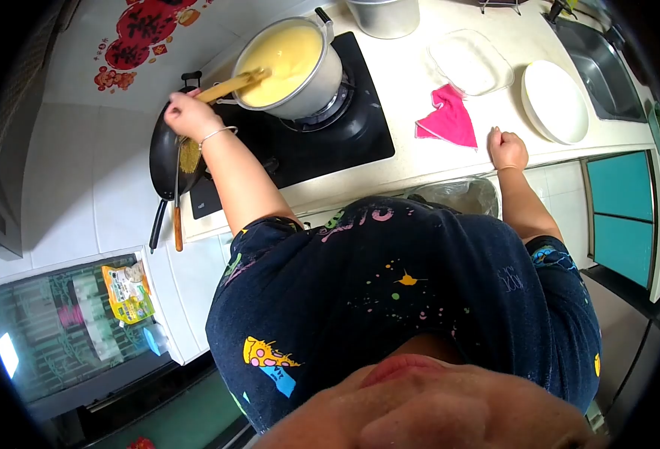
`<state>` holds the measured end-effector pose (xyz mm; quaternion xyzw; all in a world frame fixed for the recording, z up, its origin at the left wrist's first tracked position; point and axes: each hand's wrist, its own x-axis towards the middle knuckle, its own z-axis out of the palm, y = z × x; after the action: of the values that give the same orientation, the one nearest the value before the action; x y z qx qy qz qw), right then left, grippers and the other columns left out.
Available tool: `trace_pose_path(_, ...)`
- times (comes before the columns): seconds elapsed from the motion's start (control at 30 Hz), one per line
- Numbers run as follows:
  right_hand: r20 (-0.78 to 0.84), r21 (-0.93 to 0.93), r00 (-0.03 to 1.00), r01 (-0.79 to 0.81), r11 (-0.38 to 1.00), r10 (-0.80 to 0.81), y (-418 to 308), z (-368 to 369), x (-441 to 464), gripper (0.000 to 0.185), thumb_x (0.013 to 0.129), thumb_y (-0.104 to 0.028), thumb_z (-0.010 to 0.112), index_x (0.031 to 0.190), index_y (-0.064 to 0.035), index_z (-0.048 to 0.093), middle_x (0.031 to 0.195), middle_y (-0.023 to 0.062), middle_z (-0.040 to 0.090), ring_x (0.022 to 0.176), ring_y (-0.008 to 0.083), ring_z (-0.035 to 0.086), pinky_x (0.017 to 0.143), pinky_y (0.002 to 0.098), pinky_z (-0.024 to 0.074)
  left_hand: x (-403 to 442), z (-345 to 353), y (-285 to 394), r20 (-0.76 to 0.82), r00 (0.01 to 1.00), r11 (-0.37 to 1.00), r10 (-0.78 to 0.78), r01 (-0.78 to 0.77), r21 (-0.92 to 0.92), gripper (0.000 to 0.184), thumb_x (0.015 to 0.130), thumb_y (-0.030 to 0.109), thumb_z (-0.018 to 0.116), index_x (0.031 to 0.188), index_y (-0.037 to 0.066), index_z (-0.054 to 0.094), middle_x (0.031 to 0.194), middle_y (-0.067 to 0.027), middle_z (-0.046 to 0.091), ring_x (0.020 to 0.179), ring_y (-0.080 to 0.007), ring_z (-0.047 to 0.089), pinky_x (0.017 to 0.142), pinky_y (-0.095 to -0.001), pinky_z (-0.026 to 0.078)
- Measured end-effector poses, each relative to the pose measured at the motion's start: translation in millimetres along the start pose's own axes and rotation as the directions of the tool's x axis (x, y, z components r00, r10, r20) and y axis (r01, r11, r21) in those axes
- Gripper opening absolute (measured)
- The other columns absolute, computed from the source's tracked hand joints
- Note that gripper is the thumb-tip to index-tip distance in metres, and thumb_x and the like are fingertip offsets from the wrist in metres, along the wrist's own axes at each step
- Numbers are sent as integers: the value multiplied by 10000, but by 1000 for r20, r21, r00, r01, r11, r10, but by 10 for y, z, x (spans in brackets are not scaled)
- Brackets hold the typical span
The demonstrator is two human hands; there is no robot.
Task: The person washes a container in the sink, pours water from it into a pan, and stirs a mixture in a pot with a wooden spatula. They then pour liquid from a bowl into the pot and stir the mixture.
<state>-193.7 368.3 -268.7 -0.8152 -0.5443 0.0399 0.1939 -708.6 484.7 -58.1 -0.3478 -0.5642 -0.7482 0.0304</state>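
My left hand (pixel 192 117) is closed around the handle of a wooden paddle (pixel 225 87). The paddle's far end dips into thick, pale yellow liquid (pixel 289 56) in a large metal pot (pixel 321 88). That pot stands on a burner of the black gas stove (pixel 367 127). Below my left hand lies a black wok (pixel 163 153), with a wooden-handled strainer (pixel 188 156) resting over it. My right hand (pixel 508 150) rests curled in a fist at the counter's front edge, with nothing visible in it. Just left of it lies a pink cloth (pixel 450 118).
Behind the cloth sits a clear rectangular dish (pixel 471 63). A white bowl (pixel 554 102) stands to the right, beside a dark sink (pixel 603 71). Another metal pot (pixel 385 16) is at the back. Below the counter edge hangs a clear plastic bag (pixel 461 196).
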Motion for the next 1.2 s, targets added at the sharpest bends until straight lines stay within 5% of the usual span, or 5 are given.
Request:
trace_pose_path(0.13, -4, -1, 1000, -4, 1000, 4, -3, -19, -7, 405, 820, -373, 463, 638, -56, 639, 742, 119, 615, 734, 306, 577, 671, 405, 460, 22, -29, 97, 206, 949, 950, -237, 271, -154, 236, 858, 188, 483, 850, -33, 402, 606, -152, 571, 543, -224, 579, 545, -322, 485)
trace_pose_path(0.33, 15, 2, 1000, -23, 1000, 23, -31, -50, -12, 410, 818, -380, 463, 635, -58, 638, 741, 116, 615, 734, 308, 575, 670, 406, 461, -32, 14, 226, -44, 996, 997, 75, -73, 40, 226, 860, 176, 478, 822, -34, 405, 577, -116, 558, 522, -202, 573, 552, -297, 481)
trace_pose_path(0.47, -4, 13, 1000, -16, 1000, 16, 14, 4, 12, 410, 816, -384, 465, 635, -59, 639, 739, 113, 615, 729, 307, 576, 667, 407, 461, 131, -11, -127, 227, 926, 928, -301, 340, -154, 224, 852, 180, 479, 791, -25, 411, 598, -145, 561, 529, -232, 579, 547, -328, 491)
trace_pose_path(1.07, -24, 14, 1000, -1, 1000, 2, 7, -4, -15, 389, 804, -367, 484, 621, -57, 632, 727, 122, 613, 710, 311, 578, 649, 408, 462, 54, 37, 81, -15, 999, 999, 45, -45, 22, 256, 866, 201, 483, 860, -38, 394, 609, -130, 568, 536, -196, 570, 564, -299, 481)
trace_pose_path(1.2, -39, 11, 999, 5, 1000, -4, 20, 15, 6, 389, 805, -364, 482, 619, -57, 633, 725, 118, 614, 710, 308, 578, 651, 406, 464, 57, 28, 100, 216, 940, 945, -264, 297, -136, 234, 859, 183, 483, 861, -31, 390, 614, -154, 564, 556, -245, 594, 544, -328, 489)
